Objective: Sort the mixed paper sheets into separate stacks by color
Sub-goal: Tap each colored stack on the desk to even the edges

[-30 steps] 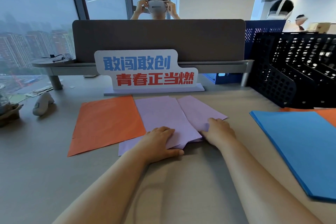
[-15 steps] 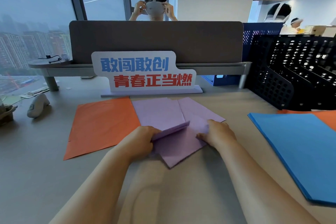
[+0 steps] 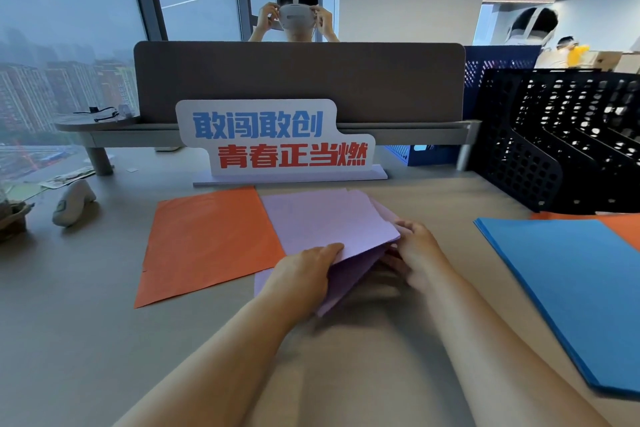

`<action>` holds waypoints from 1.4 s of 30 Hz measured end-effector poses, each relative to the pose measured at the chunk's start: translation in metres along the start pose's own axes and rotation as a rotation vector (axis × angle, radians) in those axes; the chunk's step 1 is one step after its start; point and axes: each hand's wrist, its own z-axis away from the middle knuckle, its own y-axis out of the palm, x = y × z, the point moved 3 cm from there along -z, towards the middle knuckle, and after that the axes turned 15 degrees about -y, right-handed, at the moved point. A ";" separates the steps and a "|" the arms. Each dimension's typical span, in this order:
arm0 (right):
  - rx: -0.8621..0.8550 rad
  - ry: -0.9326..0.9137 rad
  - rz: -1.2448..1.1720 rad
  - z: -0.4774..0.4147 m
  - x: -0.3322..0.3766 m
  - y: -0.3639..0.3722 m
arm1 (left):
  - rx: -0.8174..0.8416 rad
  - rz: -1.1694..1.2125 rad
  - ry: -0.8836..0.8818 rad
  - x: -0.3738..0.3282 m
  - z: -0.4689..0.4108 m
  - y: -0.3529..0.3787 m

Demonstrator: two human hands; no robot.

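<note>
Several lilac paper sheets (image 3: 325, 222) lie bunched in the middle of the desk, their near edge lifted off the surface. My left hand (image 3: 303, 274) grips the near left edge of the lilac sheets, thumb on top. My right hand (image 3: 415, 253) holds their right corner, fingers curled under the sheets. An orange sheet (image 3: 207, 239) lies flat just left of them. A blue stack (image 3: 568, 284) sits at the right, with more orange paper (image 3: 623, 229) under its far corner.
A white sign with blue and red characters (image 3: 277, 142) stands behind the papers. Black mesh file racks (image 3: 561, 146) fill the right rear. A white handheld device (image 3: 72, 201) lies at the left. A person sits behind the grey divider (image 3: 298, 80).
The lilac sheets, spread flat and fanned a second ago, have been gathered together and their near edge raised. Both hands went from pressing flat to gripping the sheets.
</note>
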 end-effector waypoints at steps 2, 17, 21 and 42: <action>-0.007 0.029 -0.047 -0.002 0.005 -0.002 | 0.001 -0.032 0.006 -0.001 0.000 0.003; 0.127 0.039 0.426 -0.007 -0.004 -0.017 | -0.120 0.343 -0.145 0.022 -0.003 -0.012; 0.226 0.080 0.477 -0.001 -0.001 -0.010 | -0.075 0.584 -0.180 0.023 0.000 -0.014; 0.074 -0.036 0.459 -0.014 -0.006 -0.022 | -0.224 0.162 0.007 0.003 0.007 -0.024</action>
